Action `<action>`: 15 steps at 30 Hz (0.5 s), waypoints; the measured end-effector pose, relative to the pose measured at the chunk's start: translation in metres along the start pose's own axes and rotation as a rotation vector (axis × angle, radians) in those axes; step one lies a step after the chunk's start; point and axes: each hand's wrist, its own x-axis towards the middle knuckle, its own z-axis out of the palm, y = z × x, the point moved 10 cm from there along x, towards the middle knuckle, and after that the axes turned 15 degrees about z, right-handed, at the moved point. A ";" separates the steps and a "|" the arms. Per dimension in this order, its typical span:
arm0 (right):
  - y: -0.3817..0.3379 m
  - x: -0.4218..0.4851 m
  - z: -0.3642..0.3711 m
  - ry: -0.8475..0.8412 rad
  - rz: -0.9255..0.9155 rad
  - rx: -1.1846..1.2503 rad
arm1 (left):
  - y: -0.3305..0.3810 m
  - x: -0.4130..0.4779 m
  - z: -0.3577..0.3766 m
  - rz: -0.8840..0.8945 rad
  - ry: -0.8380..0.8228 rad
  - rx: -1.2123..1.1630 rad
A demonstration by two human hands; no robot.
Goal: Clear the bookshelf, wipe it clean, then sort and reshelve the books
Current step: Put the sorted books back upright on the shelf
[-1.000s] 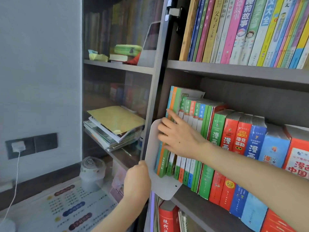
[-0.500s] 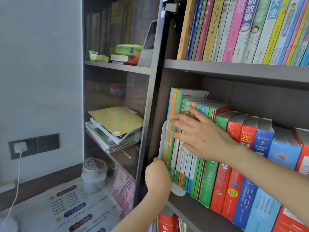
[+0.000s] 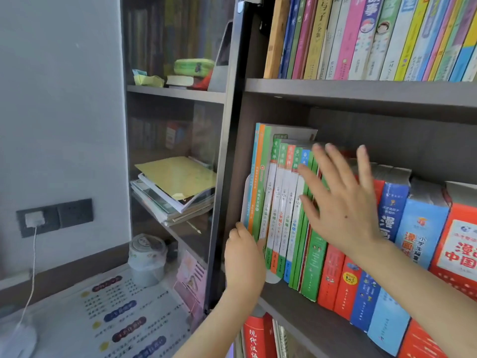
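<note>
At the left end of the middle shelf (image 3: 296, 313), the white bookend (image 3: 244, 200) has slid in against the books (image 3: 281, 202) beside it. My left hand (image 3: 244, 257) grips its base and my right hand (image 3: 338, 200) spreads open over their spines. I judge this row reshelved.

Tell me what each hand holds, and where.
The left hand grips the white bookend by its lower front edge. The right hand, fingers spread at the book spines, holds nothing.
</note>
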 end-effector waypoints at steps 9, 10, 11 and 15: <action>0.011 0.007 0.007 0.031 0.196 -0.118 | 0.001 0.015 0.014 -0.016 -0.113 0.136; 0.010 0.007 0.008 0.033 0.202 -0.124 | 0.002 0.015 0.016 -0.020 -0.110 0.144; 0.010 0.007 0.010 0.028 0.203 -0.130 | 0.003 0.015 0.017 -0.014 -0.105 0.153; 0.007 0.008 0.013 0.020 0.187 -0.135 | -0.007 0.020 0.016 0.010 -0.051 0.090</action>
